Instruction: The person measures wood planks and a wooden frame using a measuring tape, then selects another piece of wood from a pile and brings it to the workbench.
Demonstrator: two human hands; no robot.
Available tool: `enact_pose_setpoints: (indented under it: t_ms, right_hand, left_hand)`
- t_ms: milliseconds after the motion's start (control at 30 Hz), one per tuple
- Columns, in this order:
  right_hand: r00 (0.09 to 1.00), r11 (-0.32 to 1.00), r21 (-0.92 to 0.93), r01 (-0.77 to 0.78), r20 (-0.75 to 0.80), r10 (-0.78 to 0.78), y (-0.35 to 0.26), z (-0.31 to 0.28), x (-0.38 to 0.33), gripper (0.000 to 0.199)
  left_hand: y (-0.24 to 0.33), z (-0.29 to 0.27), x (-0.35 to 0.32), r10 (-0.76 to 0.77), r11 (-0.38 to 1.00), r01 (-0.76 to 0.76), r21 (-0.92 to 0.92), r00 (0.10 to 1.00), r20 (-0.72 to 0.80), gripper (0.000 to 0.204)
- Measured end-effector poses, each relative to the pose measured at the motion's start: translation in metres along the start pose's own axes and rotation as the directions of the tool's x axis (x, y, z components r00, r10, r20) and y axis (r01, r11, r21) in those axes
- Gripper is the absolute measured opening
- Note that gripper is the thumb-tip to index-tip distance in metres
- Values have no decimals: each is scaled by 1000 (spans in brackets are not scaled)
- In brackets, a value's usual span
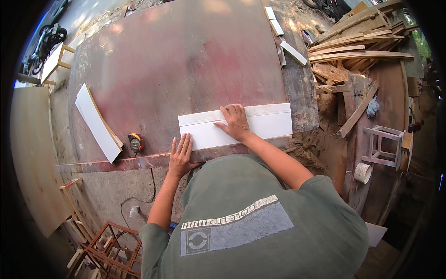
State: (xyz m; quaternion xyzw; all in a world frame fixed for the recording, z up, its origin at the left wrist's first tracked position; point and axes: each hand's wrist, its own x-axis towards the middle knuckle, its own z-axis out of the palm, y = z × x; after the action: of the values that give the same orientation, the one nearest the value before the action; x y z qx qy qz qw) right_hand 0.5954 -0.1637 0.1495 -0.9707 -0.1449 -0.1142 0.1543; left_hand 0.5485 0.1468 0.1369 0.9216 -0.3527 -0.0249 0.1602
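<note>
A long white board (269, 125) lies across the near edge of the worktable, with a thin line running lengthwise near its far side. My left hand (180, 157) rests at the board's near left corner, fingers stretched out and slightly apart. On top of the board, left of its far right end, lies my right hand (236, 123), its fingers reaching over the far strip and its thumb pointing left. A small dark tip shows by that thumb, too small to name. Left of the board sits an orange and black tape measure (135, 142).
White strips (96, 122) are stacked at the table's left. More white pieces (293, 52) lie along the right side of the large reddish worktable (176, 60). Scrap wood (357, 51) is piled at the far right, near a small stool frame (384, 146) and a white bucket (363, 172).
</note>
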Motion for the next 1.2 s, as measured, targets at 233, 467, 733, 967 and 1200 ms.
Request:
enact_pose_setpoints:
  t_ms: [233,467,733,967,1200]
  right_hand:
    - [1000,1000,-1,0,-20,0,9,8,15,63]
    - [999,1000,-15,19,-48,-19,54,20,95,60]
    - [999,1000,2,22,-28,-22,84,29,142,61]
    - [997,998,-38,45,-64,-47,100,35,165,59]
    - [998,999,-8,34,-58,-35,110,34,186,58]
  left_hand:
    - [-11,-3,16,69,998,-69,6,996,-61,112]
    - [-58,-11,97,82,996,-84,-20,994,-74,115]
    - [-85,-11,145,74,996,-80,-38,987,-146,112]
    - [-97,-15,171,64,997,-70,-44,989,-132,111]
    - [-110,-14,191,73,997,-76,-26,991,-115,110]
